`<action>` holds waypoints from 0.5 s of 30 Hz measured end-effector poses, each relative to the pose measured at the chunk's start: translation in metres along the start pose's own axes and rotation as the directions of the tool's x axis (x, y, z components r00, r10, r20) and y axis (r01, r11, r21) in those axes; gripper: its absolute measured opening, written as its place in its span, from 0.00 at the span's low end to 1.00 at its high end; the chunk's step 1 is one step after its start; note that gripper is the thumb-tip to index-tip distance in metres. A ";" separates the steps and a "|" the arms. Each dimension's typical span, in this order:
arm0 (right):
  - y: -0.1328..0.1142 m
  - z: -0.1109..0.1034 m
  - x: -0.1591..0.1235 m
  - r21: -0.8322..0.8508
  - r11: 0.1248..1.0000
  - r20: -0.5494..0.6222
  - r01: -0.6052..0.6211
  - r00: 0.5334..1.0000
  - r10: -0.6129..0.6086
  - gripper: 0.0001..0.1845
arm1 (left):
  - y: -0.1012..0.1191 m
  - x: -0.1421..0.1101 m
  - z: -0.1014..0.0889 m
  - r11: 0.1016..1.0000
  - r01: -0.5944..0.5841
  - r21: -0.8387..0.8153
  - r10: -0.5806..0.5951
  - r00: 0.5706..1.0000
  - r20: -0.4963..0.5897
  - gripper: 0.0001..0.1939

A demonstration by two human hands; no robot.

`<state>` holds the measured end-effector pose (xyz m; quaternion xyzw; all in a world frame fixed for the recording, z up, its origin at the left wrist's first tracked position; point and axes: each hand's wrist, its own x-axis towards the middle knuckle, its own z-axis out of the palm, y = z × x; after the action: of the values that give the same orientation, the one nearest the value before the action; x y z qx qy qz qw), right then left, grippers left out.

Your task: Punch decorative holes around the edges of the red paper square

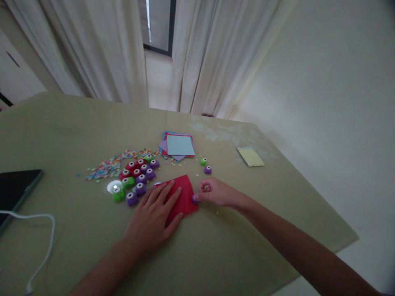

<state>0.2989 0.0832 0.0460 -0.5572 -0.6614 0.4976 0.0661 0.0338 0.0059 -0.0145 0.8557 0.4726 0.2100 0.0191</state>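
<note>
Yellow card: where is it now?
Head view, right side: the yellow card lies near the right table edge, right of a green punch and purple punch.

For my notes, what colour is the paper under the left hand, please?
The paper is red; see the head view.

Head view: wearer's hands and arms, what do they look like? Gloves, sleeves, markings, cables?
Left hand and right hand: five-fingered, no gloves, rings or wristwear visible. Left forearm and right forearm: slender, no sleeves covering them, no clear markings, no attached cables.
</note>
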 end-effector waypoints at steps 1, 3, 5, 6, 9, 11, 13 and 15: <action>-0.001 -0.001 0.001 -0.022 1.000 0.006 -0.007 1.000 0.008 0.28 | 0.000 0.000 0.000 1.000 0.000 -0.002 0.000 1.000 -0.002 0.32; -0.002 -0.003 0.003 -0.059 0.998 0.016 -0.021 1.000 0.022 0.28 | 0.000 0.000 -0.001 1.000 -0.001 -0.001 0.001 1.000 -0.006 0.32; -0.003 -0.004 0.005 -0.094 0.995 0.018 -0.033 0.999 0.035 0.28 | 0.000 0.000 -0.001 1.000 0.000 0.002 0.000 1.000 -0.006 0.32; -0.003 -0.004 0.006 -0.107 0.993 0.017 -0.038 0.999 0.040 0.28 | 0.001 0.000 -0.001 1.000 0.001 0.002 -0.001 1.000 -0.007 0.31; -0.002 -0.003 0.008 -0.136 0.989 0.014 -0.053 0.998 0.055 0.29 | 0.001 0.000 0.000 1.000 0.006 -0.004 -0.006 1.000 -0.016 0.31; -0.001 -0.002 0.009 -0.121 0.991 0.026 -0.058 0.998 0.062 0.30 | 0.001 0.000 0.002 1.000 0.007 -0.013 -0.007 1.000 -0.021 0.31; -0.001 -0.004 0.007 -0.080 0.995 0.040 -0.061 0.997 0.064 0.31 | 0.000 0.000 0.002 1.000 0.010 -0.019 -0.010 1.000 -0.017 0.31; -0.002 -0.009 0.003 -0.017 0.998 0.064 -0.060 0.996 0.061 0.32 | 0.001 0.000 0.002 1.000 0.015 -0.018 -0.016 1.000 -0.012 0.31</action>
<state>0.3025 0.0913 0.0503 -0.5613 -0.6498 0.5119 0.0254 0.0349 0.0055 -0.0164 0.8505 0.4775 0.2190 0.0254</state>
